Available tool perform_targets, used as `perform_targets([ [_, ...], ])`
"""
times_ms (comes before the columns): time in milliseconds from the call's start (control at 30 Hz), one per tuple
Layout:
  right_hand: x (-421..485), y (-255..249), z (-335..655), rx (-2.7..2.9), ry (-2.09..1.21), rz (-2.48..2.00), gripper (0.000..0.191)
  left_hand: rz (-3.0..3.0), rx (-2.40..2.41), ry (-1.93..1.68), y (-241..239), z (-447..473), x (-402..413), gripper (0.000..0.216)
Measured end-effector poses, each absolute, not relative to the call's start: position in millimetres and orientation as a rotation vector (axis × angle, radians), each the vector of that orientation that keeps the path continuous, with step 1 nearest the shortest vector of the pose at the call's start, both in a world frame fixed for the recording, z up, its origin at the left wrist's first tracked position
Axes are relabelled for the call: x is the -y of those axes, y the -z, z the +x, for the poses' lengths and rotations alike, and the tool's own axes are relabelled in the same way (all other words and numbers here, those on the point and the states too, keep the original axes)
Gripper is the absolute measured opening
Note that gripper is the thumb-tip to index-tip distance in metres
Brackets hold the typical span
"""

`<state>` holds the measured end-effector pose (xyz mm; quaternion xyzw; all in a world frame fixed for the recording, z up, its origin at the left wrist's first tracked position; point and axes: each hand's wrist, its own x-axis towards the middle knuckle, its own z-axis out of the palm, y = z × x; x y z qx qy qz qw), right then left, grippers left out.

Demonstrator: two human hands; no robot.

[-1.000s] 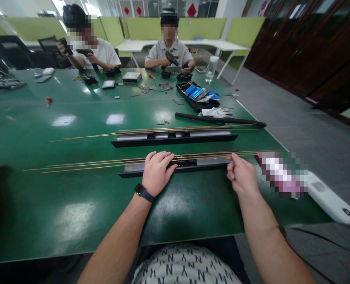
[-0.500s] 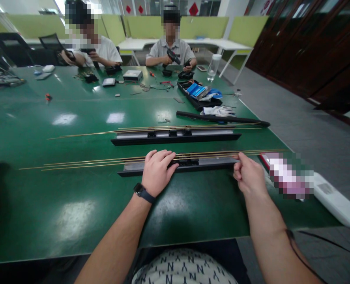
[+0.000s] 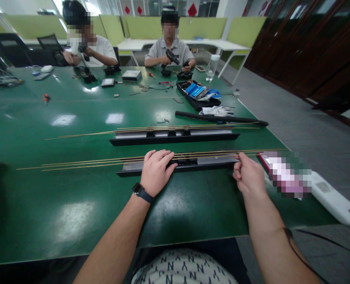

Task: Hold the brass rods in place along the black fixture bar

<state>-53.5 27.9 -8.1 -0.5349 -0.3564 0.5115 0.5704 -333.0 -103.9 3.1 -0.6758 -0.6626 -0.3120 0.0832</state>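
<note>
A long dark rail with a grey inner channel [image 3: 212, 160] lies crosswise in front of me, with black clips [image 3: 189, 161] near its middle. Several thin gold-coloured rods [image 3: 80, 162] run along it and stick out past both ends. My left hand [image 3: 154, 173], with a watch on its wrist, is laid over the rail and rods, fingers across the top and thumb on the near side. At the rail's right end my right hand [image 3: 250, 173] is closed, thumb and forefinger pinching at a rod. The exact contact is partly hidden by the fingers.
Beyond lies a second rail [image 3: 175, 139] with gold rods. Behind it are a black bar [image 3: 222, 118], gloves [image 3: 214, 111] and a black tray [image 3: 189, 94]. A pink-red item [image 3: 287, 173] and white device [image 3: 331, 197] lie right. Two people work opposite; another person's hand shows left.
Both my hands keep the same hold, and the rail and rods stay put under them. The view has shifted slightly. The person at the far left has moved their hands over the parts.
</note>
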Motion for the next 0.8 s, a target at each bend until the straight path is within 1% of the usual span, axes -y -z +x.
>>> perform_targets([
  [233,-20,6,-59,0.916,-1.319,-1.215,0.030,-2.020,1.970,0.941,-2,-334,103,0.029],
  [400,-16,7,-64,0.968,-1.474,-1.173,0.036,-2.023,1.972,0.949,-2,-334,103,0.029],
  [533,-11,6,-72,1.011,-1.592,-1.135,0.038,-2.027,1.969,0.959,-3,-334,103,0.029],
  [800,-6,4,-82,1.064,-1.668,-1.129,0.041,-2.028,1.969,0.957,-2,-334,103,0.029],
])
